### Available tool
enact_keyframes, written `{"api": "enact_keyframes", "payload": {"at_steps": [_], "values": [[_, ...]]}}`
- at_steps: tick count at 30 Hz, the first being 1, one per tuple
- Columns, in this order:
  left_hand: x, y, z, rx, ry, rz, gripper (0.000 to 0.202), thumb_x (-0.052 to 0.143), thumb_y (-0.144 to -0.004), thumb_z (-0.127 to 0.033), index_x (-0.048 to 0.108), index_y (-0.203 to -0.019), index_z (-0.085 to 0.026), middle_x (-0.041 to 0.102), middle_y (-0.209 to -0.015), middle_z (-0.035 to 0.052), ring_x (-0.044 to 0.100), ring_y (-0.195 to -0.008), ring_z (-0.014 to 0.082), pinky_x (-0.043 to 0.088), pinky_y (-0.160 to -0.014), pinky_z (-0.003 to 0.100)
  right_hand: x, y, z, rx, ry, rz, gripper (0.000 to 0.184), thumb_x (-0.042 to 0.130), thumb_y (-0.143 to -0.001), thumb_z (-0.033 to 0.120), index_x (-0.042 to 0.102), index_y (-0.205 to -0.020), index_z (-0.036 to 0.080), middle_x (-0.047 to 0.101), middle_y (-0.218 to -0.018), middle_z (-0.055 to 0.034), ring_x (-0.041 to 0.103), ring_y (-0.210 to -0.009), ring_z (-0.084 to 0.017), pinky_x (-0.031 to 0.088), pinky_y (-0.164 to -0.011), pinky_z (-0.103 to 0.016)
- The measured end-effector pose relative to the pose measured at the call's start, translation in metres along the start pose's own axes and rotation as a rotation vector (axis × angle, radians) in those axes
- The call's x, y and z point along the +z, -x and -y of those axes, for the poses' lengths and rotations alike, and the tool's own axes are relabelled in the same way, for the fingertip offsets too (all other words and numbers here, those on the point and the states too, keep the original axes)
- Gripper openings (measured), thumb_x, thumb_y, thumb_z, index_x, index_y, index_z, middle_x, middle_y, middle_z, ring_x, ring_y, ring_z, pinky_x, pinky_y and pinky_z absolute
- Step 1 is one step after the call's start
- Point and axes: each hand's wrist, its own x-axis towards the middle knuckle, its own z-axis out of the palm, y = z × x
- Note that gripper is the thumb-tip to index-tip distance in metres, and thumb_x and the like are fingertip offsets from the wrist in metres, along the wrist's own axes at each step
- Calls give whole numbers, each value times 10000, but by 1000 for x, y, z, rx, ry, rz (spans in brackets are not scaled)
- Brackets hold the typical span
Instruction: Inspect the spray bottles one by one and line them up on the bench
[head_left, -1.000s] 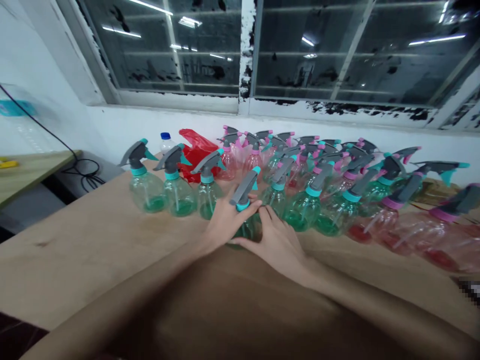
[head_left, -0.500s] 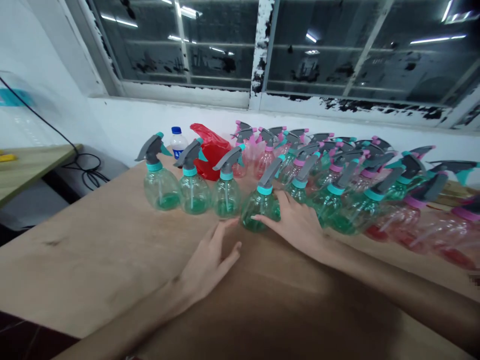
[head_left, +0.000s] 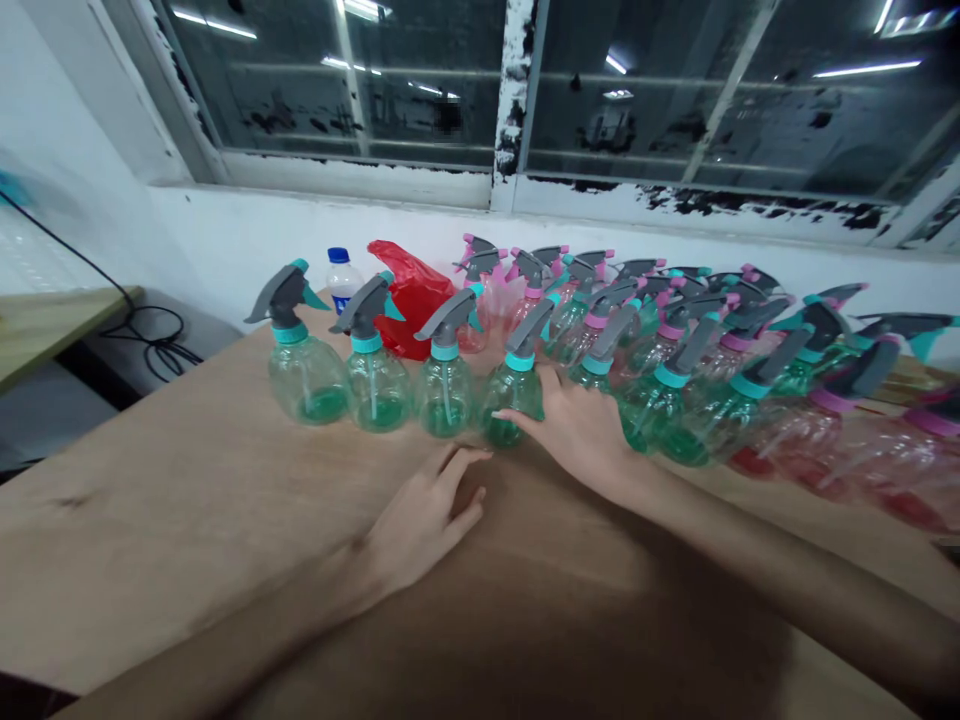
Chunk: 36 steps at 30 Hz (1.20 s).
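My right hand (head_left: 589, 430) is wrapped around a clear green spray bottle (head_left: 496, 392) with a turquoise collar and grey trigger head. Its thumb lies across the front and the fingers pass behind the right side. The bottle stands upright on the table, with some green showing at its base. Below it, my left hand (head_left: 424, 520) hovers low over the tabletop, fingers apart and slightly bent, holding nothing. To the left, a green spray bottle (head_left: 446, 395), another green bottle (head_left: 379, 390) and a third green bottle (head_left: 307, 380) form a row.
Several green and pink spray bottles (head_left: 795, 440) crowd the right and back of the wooden table (head_left: 187, 500). A red plastic bag (head_left: 412, 300) and a blue-capped water bottle (head_left: 341, 275) stand behind the row. Windows (head_left: 337, 80) rise beyond; a cable (head_left: 157, 340) hangs at left.
The spray bottle in my right hand has moved slightly back, closer into line with the row on the left. My left hand has drawn a little away from the bottles, its fingers more bent.
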Motion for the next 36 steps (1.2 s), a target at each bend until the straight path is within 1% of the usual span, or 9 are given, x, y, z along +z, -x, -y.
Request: {"api": "enact_keyframes", "payload": {"at_steps": [5,8,10,13,16,20,26,32,36], "values": [[2,-8,-3,-8,-20,-5,295,438,-887,-226,484,-1179,-213,640,-1044,60,647,-822,250,514,-743,430,-7,2,1,6,-66,-12,804,476,-816,632,340,-1388,84,688,-971,-207,673,-727,-328,460,-551,-379],[3,-11,-4,19,25,-22,276,451,-889,-223,493,-1162,-232,640,-1081,46,642,-906,244,502,-800,414,-19,13,-5,-4,-128,-64,793,474,-816,629,304,-1423,148,704,-957,-168,674,-681,-312,467,-523,-385],[3,-12,-5,48,72,-34,258,455,-894,-216,496,-1146,-252,635,-1109,27,628,-970,227,488,-842,393,-28,24,-15,-38,-179,-112,665,477,-832,597,423,-1361,197,709,-982,-129,676,-682,-289,480,-537,-381],[3,-14,-7,58,134,-24,227,445,-904,-212,499,-1118,-267,642,-1099,7,630,-961,194,492,-837,361,-37,37,-37,-30,-268,-197,443,504,-850,534,613,-1157,233,722,-973,-56,675,-666,-229,497,-604,-355],[2,-19,-13,64,177,-4,203,443,-909,-217,505,-1096,-266,639,-1106,-1,632,-942,172,498,-835,347,-38,40,-61,51,-304,-262,366,536,-847,492,665,-1048,215,724,-964,-50,674,-670,-216,499,-640,-345],[3,-29,-26,66,219,6,176,447,-907,-216,522,-1062,-250,650,-1057,10,636,-905,163,515,-811,335,-30,35,-78,94,-343,-239,433,555,-837,473,624,-1125,158,708,-1003,-105,681,-750,-245,505,-695,-364],[4,-43,-43,117,244,-58,157,469,-895,-189,520,-1040,-219,636,-1033,34,632,-868,153,539,-752,308,-7,21,-73,131,-372,-143,604,526,-828,517,503,-1262,97,641,-1138,-187,648,-922,-330,507,-718,-420],[-2,-46,-47,297,7,-87,206,465,-887,-148,523,-1077,-202,613,-1038,42,633,-849,165,517,-802,354,7,13,-69,172,-462,-115,667,543,-812,515,428,-1302,77,613,-1160,-227,624,-978,-353,504,-725,-441],[-1,-45,-45,348,-101,-70,205,431,-903,-164,514,-1086,-204,610,-1028,50,634,-856,177,525,-761,339,11,11,-73,137,-447,-106,574,518,-824,519,500,-1206,91,653,-1058,-207,635,-929,-344,496,-715,-434]]}}
